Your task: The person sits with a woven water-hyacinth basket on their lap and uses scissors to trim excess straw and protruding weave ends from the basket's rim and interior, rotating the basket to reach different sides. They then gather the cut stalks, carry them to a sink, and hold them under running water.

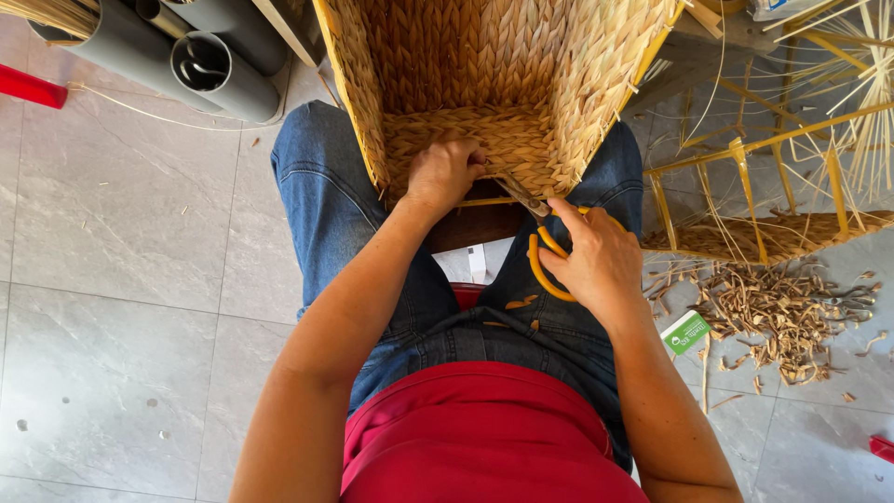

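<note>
1. Head view: one woven basket rests tipped over the person's lap, its open mouth turned toward the camera and its long axis running from the lap away toward the top edge of the frame.
2. One pair of scissors with yellow loop handles sits at the basket's near rim. Its long axis slants, with the metal blades pointing up and left toward the rim and the handles down and right.
3. The right hand is clenched around the scissors' handles, fingers through the loops; the blades reach out beyond the grip, up and left of it. Whether the blades are parted or closed cannot be told.
4. The left hand is curled onto the braided weave at the basket's near edge, pinching it; the basket's body stretches away from that grip, upward in the frame.
5. The two hands are near each other, the blade tips just beside the left hand's fingers.
6. On the grey tiled floor: a pile of straw trimmings at the right, a small green-and-white card just beside it, one yellow wire frame with a partly woven base above it, and at least three grey pipes at the far left corner.
</note>
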